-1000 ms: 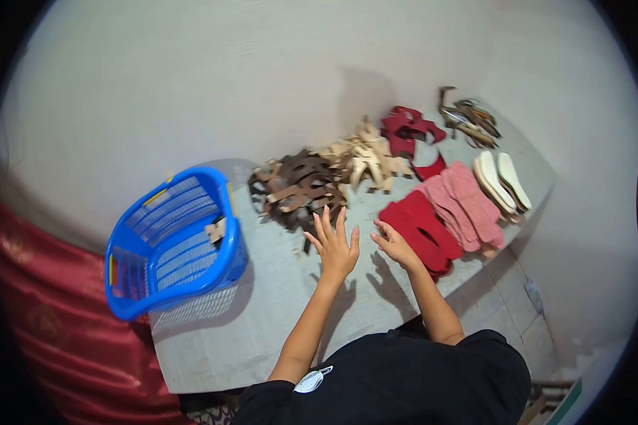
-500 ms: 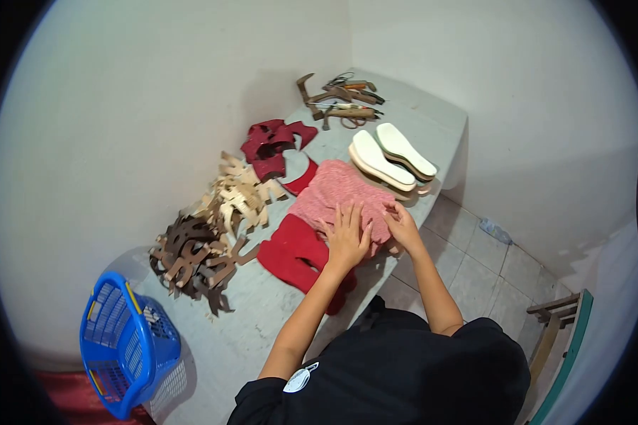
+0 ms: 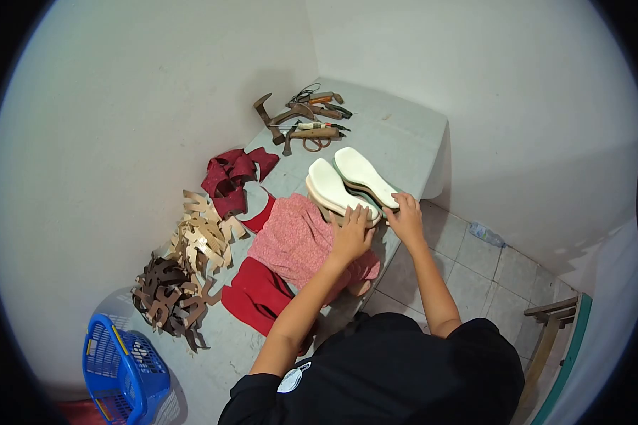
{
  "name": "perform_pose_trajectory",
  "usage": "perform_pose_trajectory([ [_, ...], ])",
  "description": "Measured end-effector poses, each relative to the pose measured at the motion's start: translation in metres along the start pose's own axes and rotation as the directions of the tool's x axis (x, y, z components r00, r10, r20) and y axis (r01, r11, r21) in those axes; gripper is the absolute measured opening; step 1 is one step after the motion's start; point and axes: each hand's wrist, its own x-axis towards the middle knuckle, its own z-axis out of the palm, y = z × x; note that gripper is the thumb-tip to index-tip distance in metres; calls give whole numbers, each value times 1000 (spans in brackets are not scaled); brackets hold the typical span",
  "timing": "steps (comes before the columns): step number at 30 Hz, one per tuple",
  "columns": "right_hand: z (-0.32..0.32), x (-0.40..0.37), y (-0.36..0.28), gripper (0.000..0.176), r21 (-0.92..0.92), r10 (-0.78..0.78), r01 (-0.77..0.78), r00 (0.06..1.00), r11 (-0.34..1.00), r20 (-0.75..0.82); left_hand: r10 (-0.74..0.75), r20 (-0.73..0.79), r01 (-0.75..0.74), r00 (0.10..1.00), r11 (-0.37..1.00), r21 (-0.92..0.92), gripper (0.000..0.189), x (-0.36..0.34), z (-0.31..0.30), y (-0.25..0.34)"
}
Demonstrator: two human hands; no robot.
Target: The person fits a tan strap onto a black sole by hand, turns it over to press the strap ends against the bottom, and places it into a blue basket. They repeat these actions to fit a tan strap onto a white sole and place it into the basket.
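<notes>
Two stacks of shoe soles with white tops lie side by side on the table. My left hand [image 3: 353,239] grips the near end of the left sole stack [image 3: 331,185], its fingers over the top and thumb at the side. My right hand [image 3: 405,219] is closed round the near end of the right sole stack [image 3: 361,173]. Under my left wrist lies a crumpled pink cloth [image 3: 290,237], with a folded red cloth [image 3: 255,294] nearer my body.
Hammers and other hand tools [image 3: 308,120] lie at the far end of the table [image 3: 393,120]. Along the wall are maroon pieces [image 3: 230,180], cream cut-outs [image 3: 202,234] and brown cut-outs [image 3: 166,294]. A blue basket [image 3: 131,379] stands at left. A plastic bottle [image 3: 487,234] lies on the floor.
Both hands have moved off the pink cloth, forward onto the near ends of the sole stacks. The view has shifted, so the table things sit lower and further left.
</notes>
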Motion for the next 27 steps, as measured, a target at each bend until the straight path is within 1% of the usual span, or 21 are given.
perform_pose_trajectory([
  [3, 6, 9, 6, 53, -203, -21, 31, 998, 979, 51, -21, 0, 21, 1000, 1000, -10, 58, 14, 6, -12],
  [4, 8, 12, 8, 60, -158, 10, 6, 995, 987, 101, -8, 28, 8, 1000, 1000, -4, 61, 18, 5, -16],
  [7, 14, 20, 12, 60, -151, 39, -18, 989, 988, 142, 79, 132, -75, 988, 996, -41, 64, 29, 2, -29],
  [10, 25, 25, 27, 55, -56, 36, -24, 976, 998, 213, 148, 230, -129, 962, 987, -97, 65, 39, 1, -38],
  [13, 35, 30, 38, 49, -17, -43, 47, 979, 999, 199, 135, 241, -109, 961, 987, -116, 60, 39, 3, -39],
  [16, 31, 30, 31, 46, -7, 34, -33, 976, 999, 215, 132, 203, -108, 970, 986, -124, 53, 36, 3, -37],
  [19, 28, 31, 23, 47, -113, 89, -64, 969, 992, 232, 137, 144, -122, 980, 987, -109, 47, 33, 1, -32],
  [22, 30, 31, 24, 48, -146, 96, -65, 971, 987, 221, 156, 71, -155, 985, 988, -23, 45, 30, 4, -30],
  [27, 32, 27, 22, 49, -112, 61, -43, 986, 993, 158, 202, -25, -200, 979, 977, 75, 43, 27, 6, -28],
])
